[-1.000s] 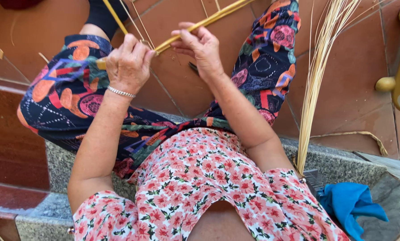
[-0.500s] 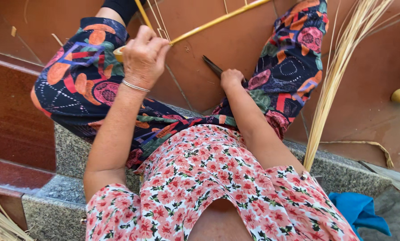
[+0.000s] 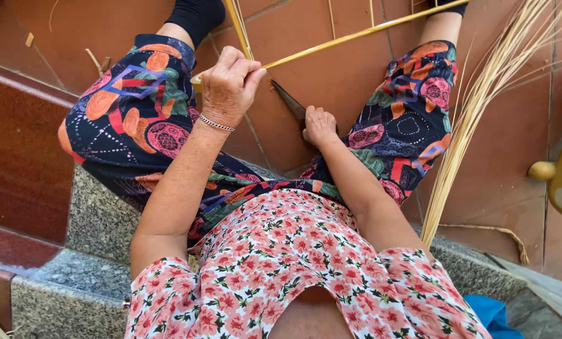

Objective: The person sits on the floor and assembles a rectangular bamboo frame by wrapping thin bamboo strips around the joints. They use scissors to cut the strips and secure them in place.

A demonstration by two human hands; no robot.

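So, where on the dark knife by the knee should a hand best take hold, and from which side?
Probably at its near end, the handle, which the right hand already covers. The knife lies slanted on the tiled floor, its dark pointed blade toward the left hand and the yellow cane strip. Come from the seated person's side, fingers away from the point.

A pale yellow cane (image 3: 356, 34) crosses terracotta tiles (image 3: 331, 81) above dark navy trousers (image 3: 137, 119) patterned with orange, red and green shapes, a white blouse (image 3: 281, 263) covered in pink-red flowers, black socks (image 3: 196, 16) and a blue cloth (image 3: 491, 314).
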